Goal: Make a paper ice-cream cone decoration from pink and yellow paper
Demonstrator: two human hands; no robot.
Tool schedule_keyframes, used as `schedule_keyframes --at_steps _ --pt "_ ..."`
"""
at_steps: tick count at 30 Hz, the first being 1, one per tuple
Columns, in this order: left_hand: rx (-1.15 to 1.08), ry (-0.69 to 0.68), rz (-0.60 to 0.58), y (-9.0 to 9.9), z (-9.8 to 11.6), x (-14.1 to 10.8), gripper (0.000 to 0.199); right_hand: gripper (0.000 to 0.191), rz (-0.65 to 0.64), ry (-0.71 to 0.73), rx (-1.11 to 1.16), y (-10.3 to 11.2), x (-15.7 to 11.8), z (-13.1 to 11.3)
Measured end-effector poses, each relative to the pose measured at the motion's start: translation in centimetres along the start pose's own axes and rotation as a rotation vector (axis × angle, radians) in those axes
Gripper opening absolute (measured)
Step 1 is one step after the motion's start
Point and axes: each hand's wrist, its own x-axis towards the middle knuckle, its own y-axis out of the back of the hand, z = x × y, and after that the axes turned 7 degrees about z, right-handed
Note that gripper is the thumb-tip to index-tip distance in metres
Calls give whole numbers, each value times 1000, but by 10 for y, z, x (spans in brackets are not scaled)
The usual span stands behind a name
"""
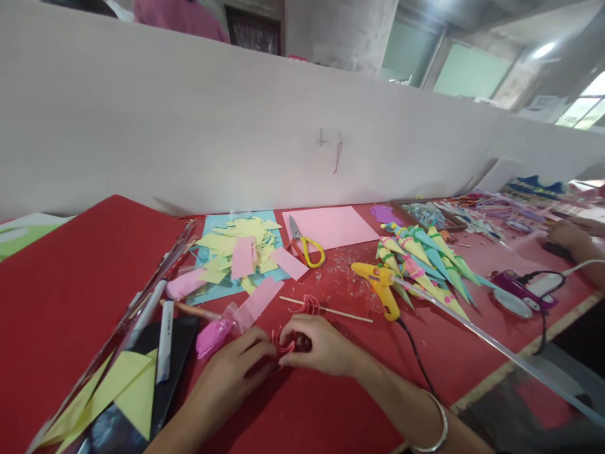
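Note:
Both my hands meet low over the red table [283, 416]. Between them are thin curled pink-red strips [282, 343]. My right hand [316, 345] pinches these strips between thumb and fingers. My left hand [243, 366] is closed at their left side, its fingertips partly hidden. Just beyond my fingers lies a thin wooden stick [345, 313] with more curled pink strips [309, 305] on it. A crumpled bright pink bundle [212, 337] sits beside my left hand. To the right, a yellow glue gun [378, 284] rests with a long clear glue stick [472, 325] in it.
Yellow and pink paper pieces [241, 249] lie on a blue sheet [212, 293]. Scissors [309, 249] rest by a pink sheet [345, 227]. Decorated paper cones [425, 258] are piled at right. A marker [165, 340] lies at left. Another person's hand [567, 233] is far right.

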Motion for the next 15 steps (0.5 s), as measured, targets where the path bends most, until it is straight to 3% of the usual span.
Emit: schedule_keyframes --at_steps 8,12,15 --pt "34 -65 67 3 -6 1 18 16 31 4 -143 10 2 -10" --pt "74 -68 47 4 -7 1 19 12 -12 -10 -359 33 -12 -25" --pt "127 -77 20 3 -8 -1 20 8 -6 -128 -507 57 -37 -37"
